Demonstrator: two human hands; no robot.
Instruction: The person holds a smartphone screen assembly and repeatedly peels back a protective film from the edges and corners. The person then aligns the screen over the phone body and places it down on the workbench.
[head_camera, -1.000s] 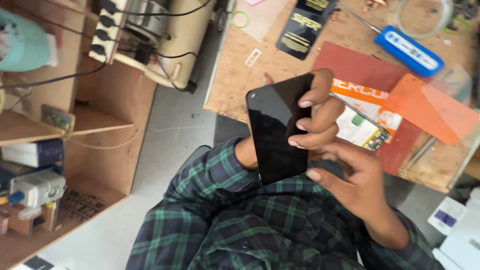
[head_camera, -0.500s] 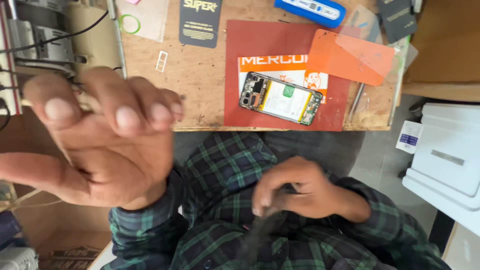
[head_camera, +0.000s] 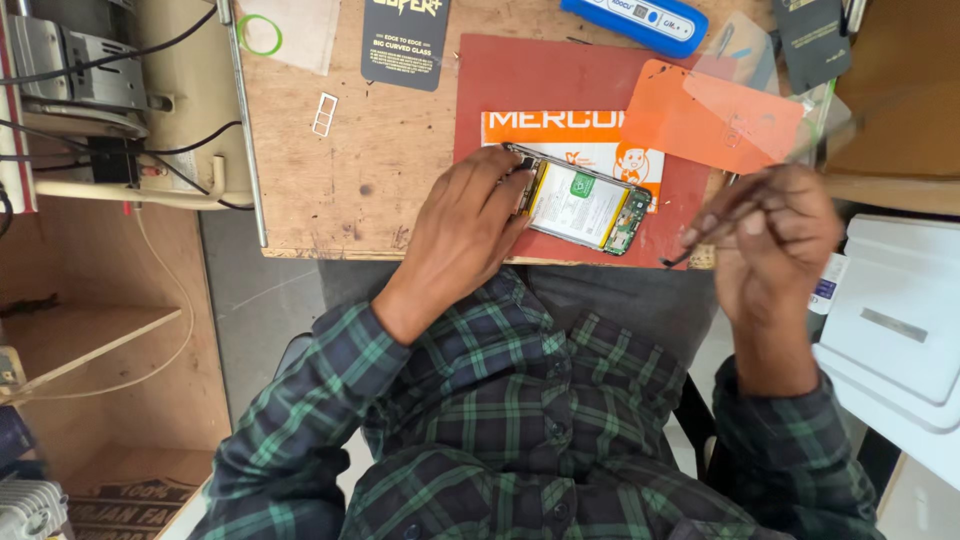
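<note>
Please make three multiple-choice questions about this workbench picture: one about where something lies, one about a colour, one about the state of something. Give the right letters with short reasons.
1. Where does the opened phone lie?
A. on the red mat
B. on the white box
C. on the wooden shelf

2. What colour is the small ring at the table's far left?
A. blue
B. green
C. black

3. What does the right hand hold?
A. nothing
B. a thin dark tool
C. the phone

Answers:
1 A: the mat shows around the phone.
2 B: its band is green.
3 B: the fingers pinch the tool, while the left hand touches the phone.
</note>
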